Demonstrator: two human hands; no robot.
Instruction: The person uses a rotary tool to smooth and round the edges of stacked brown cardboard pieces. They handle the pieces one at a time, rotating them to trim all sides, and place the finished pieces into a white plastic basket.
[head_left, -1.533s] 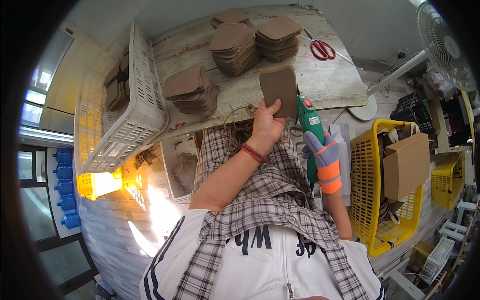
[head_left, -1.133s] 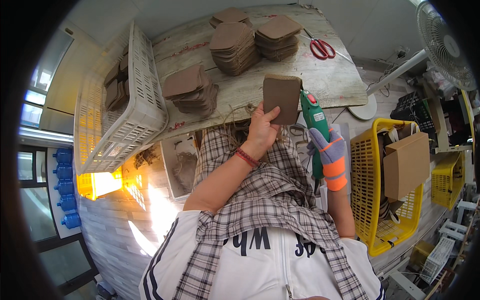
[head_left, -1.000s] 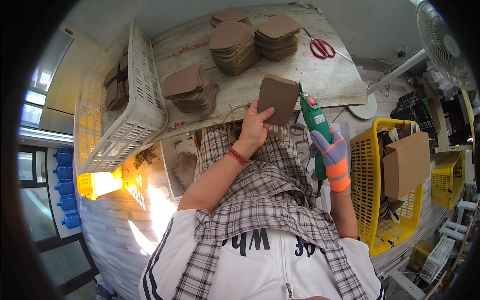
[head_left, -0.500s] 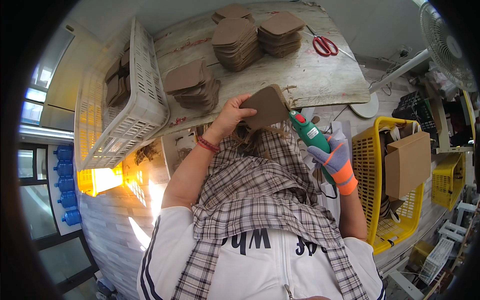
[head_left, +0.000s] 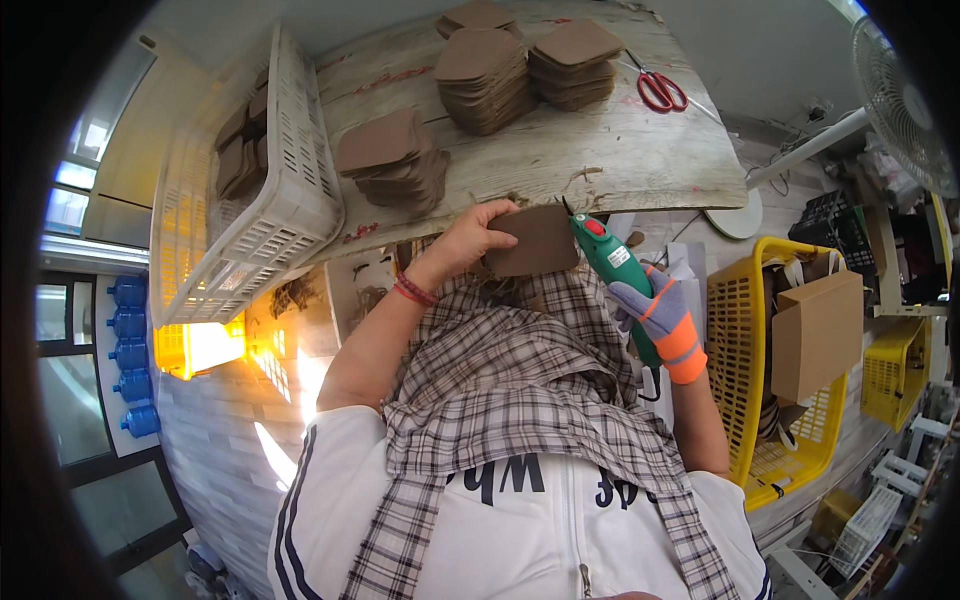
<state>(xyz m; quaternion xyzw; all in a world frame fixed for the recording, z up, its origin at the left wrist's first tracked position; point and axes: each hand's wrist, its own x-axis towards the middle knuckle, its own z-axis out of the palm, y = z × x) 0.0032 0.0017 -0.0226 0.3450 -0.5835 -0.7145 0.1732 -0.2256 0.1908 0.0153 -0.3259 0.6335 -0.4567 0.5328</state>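
Observation:
My bare left hand (head_left: 478,238) pinches the left edge of a brown rounded-square pad (head_left: 540,241), thumb on top. The pad hangs over my lap, just off the table's near edge. In my right hand (head_left: 640,300), gloved in grey and orange, is a pair of green electric scissors (head_left: 610,257) with a red switch. Their pointed dark blades are at the pad's upper right corner; whether they touch it I cannot tell. Loose brown trimmings (head_left: 584,176) lie on the table close by.
On the worn wooden table (head_left: 480,175) stand a near pad stack (head_left: 385,145) and a taller stack (head_left: 485,70). Red-handled scissors (head_left: 660,92) lie at the far right. A white crate (head_left: 310,150) is at left, a yellow basket (head_left: 730,370) with a cardboard box (head_left: 815,335) at right.
The pad has turned in my left hand, its upper edge now nearly level. The electric scissors have shifted slightly left and up, their blades now at its upper right corner.

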